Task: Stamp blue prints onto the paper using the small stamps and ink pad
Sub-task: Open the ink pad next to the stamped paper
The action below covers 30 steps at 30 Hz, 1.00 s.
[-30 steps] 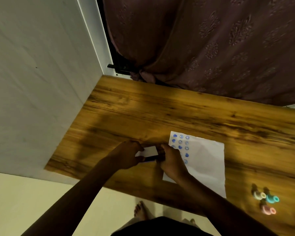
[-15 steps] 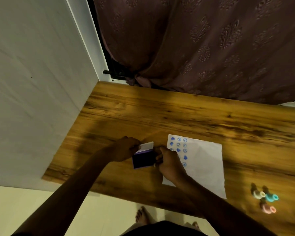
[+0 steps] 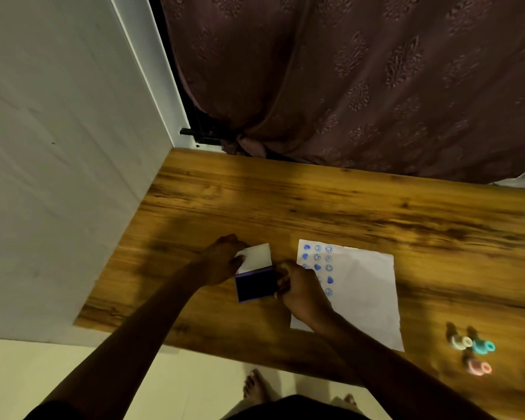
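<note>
blue ink pad (image 3: 256, 284) open, lid (image 3: 256, 256) tilted up, both hands gripping.

Right hand (image 3: 300, 291) covers paper's (image 3: 364, 292) lower-left stamped prints. Three small stamps (image 3: 470, 350) blurred, designs unreadable. Both forearms cut off at bottom edge.

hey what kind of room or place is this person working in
Probably a room in a home. A patterned curtain hangs behind a wood-grain table set against a pale wall, and the person's bare foot shows on a plain floor.
</note>
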Motion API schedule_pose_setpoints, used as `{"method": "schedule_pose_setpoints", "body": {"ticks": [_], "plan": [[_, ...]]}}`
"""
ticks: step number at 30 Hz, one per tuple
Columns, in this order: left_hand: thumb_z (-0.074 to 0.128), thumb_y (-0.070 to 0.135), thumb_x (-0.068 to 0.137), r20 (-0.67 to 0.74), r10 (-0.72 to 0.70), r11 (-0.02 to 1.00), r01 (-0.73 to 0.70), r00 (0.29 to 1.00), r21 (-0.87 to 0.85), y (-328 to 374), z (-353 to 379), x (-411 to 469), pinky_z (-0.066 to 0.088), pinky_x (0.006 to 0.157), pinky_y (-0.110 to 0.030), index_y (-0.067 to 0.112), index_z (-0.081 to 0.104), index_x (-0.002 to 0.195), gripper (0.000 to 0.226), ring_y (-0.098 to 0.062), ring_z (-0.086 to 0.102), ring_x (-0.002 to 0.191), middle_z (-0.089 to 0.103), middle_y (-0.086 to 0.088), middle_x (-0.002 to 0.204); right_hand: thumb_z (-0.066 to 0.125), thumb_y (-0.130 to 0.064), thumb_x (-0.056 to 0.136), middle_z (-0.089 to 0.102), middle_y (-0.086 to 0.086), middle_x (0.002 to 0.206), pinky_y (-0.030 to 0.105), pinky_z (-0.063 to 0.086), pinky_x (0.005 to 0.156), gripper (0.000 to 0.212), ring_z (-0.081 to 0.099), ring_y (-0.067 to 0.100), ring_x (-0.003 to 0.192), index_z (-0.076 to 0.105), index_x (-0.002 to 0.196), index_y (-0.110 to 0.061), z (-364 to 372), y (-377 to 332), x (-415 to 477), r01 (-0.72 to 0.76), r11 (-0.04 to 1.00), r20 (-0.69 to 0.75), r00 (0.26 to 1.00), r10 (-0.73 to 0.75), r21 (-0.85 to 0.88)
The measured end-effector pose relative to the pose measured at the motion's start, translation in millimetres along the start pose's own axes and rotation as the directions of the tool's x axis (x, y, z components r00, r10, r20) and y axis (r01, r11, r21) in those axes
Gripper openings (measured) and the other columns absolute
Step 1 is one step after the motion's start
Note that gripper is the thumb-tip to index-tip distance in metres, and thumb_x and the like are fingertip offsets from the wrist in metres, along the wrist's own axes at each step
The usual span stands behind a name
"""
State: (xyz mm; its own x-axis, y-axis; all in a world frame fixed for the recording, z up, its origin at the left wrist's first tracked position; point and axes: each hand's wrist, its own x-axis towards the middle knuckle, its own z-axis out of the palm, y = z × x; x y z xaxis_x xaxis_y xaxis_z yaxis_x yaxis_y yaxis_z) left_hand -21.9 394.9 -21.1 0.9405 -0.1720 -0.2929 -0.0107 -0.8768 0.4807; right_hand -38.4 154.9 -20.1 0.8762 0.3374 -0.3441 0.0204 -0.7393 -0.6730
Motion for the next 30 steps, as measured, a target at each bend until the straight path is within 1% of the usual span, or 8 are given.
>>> {"method": "schedule_pose_setpoints", "body": {"ticks": [10,16,18,20,23,25,27,30], "plan": [[0.065,0.035,0.099,-0.108,-0.044,0.998,0.050,0.993,0.048,-4,9,-2,0.048,0.097,-0.042,0.022,0.064,0.138,0.042,-0.030,0.051,0.120,0.058,-0.010,0.124,0.074,-0.009,0.089,0.072,-0.002,0.115,0.033,0.056,0.098,0.053,0.068,0.015,0.110,0.058,0.137,-0.024,3,2,0,0.008,1.000,-0.023,1.000,-0.008,0.006],[0.065,0.032,0.098,-0.148,-0.050,0.997,0.059,0.988,0.054,-1,13,-7,0.048,0.093,-0.041,0.023,0.067,0.133,0.036,-0.031,0.052,0.120,0.061,-0.009,0.124,0.074,-0.010,0.089,0.073,-0.001,0.119,0.041,0.056,0.101,0.053,0.068,0.018,0.113,0.058,0.137,-0.024,4,3,-1,0.009,1.000,-0.016,1.000,-0.009,0.019],[0.066,0.030,0.098,-0.182,-0.054,0.996,0.065,0.982,0.054,4,12,-8,0.050,0.097,-0.043,0.020,0.066,0.134,0.038,-0.032,0.052,0.124,0.061,-0.009,0.129,0.075,-0.010,0.088,0.073,-0.001,0.119,0.038,0.057,0.099,0.054,0.069,0.017,0.111,0.058,0.138,-0.023,2,3,-3,0.019,0.999,-0.007,1.000,-0.019,0.048],[0.064,0.030,0.100,-0.250,-0.057,0.996,0.073,0.967,0.055,12,11,-12,0.051,0.099,-0.045,0.017,0.064,0.137,0.040,-0.030,0.052,0.126,0.060,-0.007,0.133,0.077,-0.012,0.087,0.073,-0.004,0.114,0.028,0.058,0.093,0.053,0.069,0.009,0.103,0.059,0.136,-0.023,-2,5,-6,0.037,0.995,-0.028,0.999,-0.035,0.090],[0.062,0.029,0.101,-0.342,-0.002,1.000,0.013,0.940,0.028,36,13,-18,0.055,0.091,-0.040,0.016,0.064,0.136,0.037,-0.027,0.057,0.120,0.062,-0.005,0.129,0.080,-0.018,0.086,0.072,-0.012,0.104,0.007,0.049,0.080,0.051,0.062,-0.005,0.088,0.061,0.133,-0.025,-17,8,-15,0.070,0.988,-0.102,0.993,-0.057,0.135],[0.064,0.028,0.100,-0.375,0.039,0.999,-0.049,0.926,-0.016,57,17,-23,0.056,0.085,-0.034,0.018,0.068,0.130,0.032,-0.023,0.062,0.114,0.066,-0.002,0.125,0.079,-0.021,0.087,0.072,-0.014,0.102,0.015,0.055,0.087,0.046,0.064,-0.005,0.086,0.063,0.131,-0.027,-31,11,-23,0.090,0.984,-0.149,0.987,-0.067,0.153],[0.068,0.025,0.096,-0.392,0.076,0.993,-0.107,0.917,-0.057,82,24,-27,0.055,0.078,-0.026,0.026,0.070,0.121,0.026,-0.016,0.066,0.107,0.068,0.002,0.120,0.077,-0.024,0.089,0.074,-0.010,0.111,0.025,0.058,0.094,0.042,0.068,-0.001,0.088,0.064,0.128,-0.029,-47,18,-33,0.088,0.981,-0.181,0.982,-0.056,0.175],[0.068,0.026,0.094,-0.365,0.103,0.973,-0.170,0.925,-0.156,120,45,-25,0.055,0.079,-0.019,0.033,0.071,0.113,0.021,-0.008,0.067,0.099,0.070,0.006,0.116,0.075,-0.026,0.091,0.074,-0.009,0.122,0.015,0.056,0.091,0.037,0.072,0.004,0.102,0.066,0.126,-0.030,-70,36,-49,0.082,0.979,-0.227,0.973,-0.038,0.186]]}}
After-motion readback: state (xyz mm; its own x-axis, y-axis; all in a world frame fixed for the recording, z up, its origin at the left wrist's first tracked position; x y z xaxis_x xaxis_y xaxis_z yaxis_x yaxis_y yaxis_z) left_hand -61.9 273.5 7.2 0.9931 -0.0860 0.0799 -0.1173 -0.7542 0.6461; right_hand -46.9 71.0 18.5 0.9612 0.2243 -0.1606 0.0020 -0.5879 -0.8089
